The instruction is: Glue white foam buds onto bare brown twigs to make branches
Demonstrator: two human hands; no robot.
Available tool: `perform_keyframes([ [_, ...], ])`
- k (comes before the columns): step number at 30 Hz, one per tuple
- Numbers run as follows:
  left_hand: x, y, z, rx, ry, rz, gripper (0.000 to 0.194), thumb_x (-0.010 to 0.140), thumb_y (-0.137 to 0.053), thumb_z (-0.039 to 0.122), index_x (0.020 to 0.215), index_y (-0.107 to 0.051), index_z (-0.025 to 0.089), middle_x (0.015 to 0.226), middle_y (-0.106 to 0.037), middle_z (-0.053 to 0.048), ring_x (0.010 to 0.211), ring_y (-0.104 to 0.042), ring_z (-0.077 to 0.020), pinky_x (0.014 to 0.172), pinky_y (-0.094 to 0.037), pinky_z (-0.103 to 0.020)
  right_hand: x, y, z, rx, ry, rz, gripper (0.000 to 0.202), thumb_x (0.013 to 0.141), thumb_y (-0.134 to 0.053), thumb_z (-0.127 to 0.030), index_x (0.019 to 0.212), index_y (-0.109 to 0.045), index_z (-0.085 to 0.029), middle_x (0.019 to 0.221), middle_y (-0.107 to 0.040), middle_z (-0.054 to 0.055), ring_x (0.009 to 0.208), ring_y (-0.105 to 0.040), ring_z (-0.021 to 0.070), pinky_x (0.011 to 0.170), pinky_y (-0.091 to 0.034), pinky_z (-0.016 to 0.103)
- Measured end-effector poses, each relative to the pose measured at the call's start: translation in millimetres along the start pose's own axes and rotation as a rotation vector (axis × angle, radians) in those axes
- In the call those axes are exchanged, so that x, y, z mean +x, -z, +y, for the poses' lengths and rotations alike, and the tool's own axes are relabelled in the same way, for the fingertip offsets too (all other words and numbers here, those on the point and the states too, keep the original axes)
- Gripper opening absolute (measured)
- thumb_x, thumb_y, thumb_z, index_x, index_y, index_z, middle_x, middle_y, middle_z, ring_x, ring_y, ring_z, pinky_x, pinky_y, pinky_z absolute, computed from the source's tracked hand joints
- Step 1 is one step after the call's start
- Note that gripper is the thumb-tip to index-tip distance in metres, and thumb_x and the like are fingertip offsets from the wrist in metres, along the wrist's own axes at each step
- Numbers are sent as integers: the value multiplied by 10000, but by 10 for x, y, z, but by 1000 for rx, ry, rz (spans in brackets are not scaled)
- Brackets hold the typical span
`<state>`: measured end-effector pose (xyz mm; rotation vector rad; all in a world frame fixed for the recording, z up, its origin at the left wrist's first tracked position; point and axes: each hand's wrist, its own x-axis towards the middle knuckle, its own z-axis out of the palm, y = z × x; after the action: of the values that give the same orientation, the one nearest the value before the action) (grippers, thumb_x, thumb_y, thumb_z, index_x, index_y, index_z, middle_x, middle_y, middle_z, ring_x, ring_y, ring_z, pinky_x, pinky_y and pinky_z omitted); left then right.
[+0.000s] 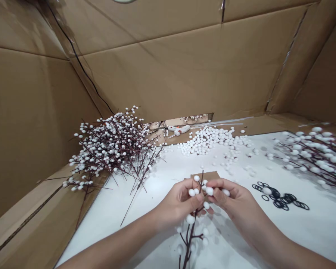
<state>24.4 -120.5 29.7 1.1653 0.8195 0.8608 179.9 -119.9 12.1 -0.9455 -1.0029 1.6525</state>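
A dark brown artificial berry branch [190, 239] with white foam berries runs upright between my hands over the white board. My left hand [182, 200] is closed round its upper stem, thumb pressed against it. From the other side, my right hand [232, 198] pinches a white berry [210, 191] between thumb and forefinger, right beside the stem. Whether that berry is joined to a twig is hidden by the fingers. Another white berry shows by my right fingers. Beneath the hands lies a small piece of cardboard [212, 175].
A heap of berry branches [112, 142] stands on the left, and more berry branches [319, 157] lie on the right. Loose white berries [210, 138] and a hot glue gun [179, 129] are at the back. Black rings [280, 197] lie right. Cardboard walls [170, 74] enclose the table.
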Motion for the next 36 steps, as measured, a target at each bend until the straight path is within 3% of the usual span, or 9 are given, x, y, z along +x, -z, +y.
perform_keyframes([
  [5,-11,10,-12,7,14,8,369,677,-666,453,724,-437,168,668,-497,24,559,-503,-82,627,-443,-267,-11,-23,16,-24,14,31,302,603,-740,-450,728,-657,-189,797,-666,51,704,-606,206,629,-466,319],
  [11,-21,5,-5,14,29,-7,357,688,-654,457,745,-449,171,676,-477,22,592,-502,-91,659,-443,-276,-16,-38,50,-15,17,39,296,599,-746,-442,718,-656,-186,860,-662,65,773,-602,225,643,-453,323],
  [17,-28,1,-17,16,39,2,364,679,-657,465,737,-455,167,673,-473,23,596,-504,-94,628,-419,-252,-45,-51,64,8,4,51,286,594,-755,-428,718,-654,-191,707,-643,25,690,-597,193,641,-452,311],
  [23,-22,8,-8,-7,25,9,344,683,-661,443,721,-457,168,628,-468,35,564,-463,-84,632,-420,-258,-33,-62,14,2,-5,12,263,624,-735,-423,744,-660,-201,697,-643,22,673,-599,190,636,-461,312],
  [28,-6,82,64,99,-44,-57,302,736,-604,440,764,-495,159,688,-500,9,625,-471,-101,586,-367,-212,6,-72,-53,-111,21,65,277,587,-735,-465,706,-683,-220,669,-626,4,633,-574,182,638,-470,311],
  [31,31,103,82,134,-28,10,311,742,-580,463,789,-493,168,710,-500,8,638,-499,-114,569,-381,-216,16,-63,-51,-177,16,78,309,586,-719,-499,728,-693,-225,643,-600,0,621,-543,180,635,-455,310],
  [36,89,94,41,35,123,131,311,680,-657,409,804,-489,178,680,-537,8,620,-534,-118,596,-415,-243,8,-60,16,-244,8,25,315,661,-658,-523,768,-684,-228,685,-592,1,612,-480,153,615,-398,280],
])
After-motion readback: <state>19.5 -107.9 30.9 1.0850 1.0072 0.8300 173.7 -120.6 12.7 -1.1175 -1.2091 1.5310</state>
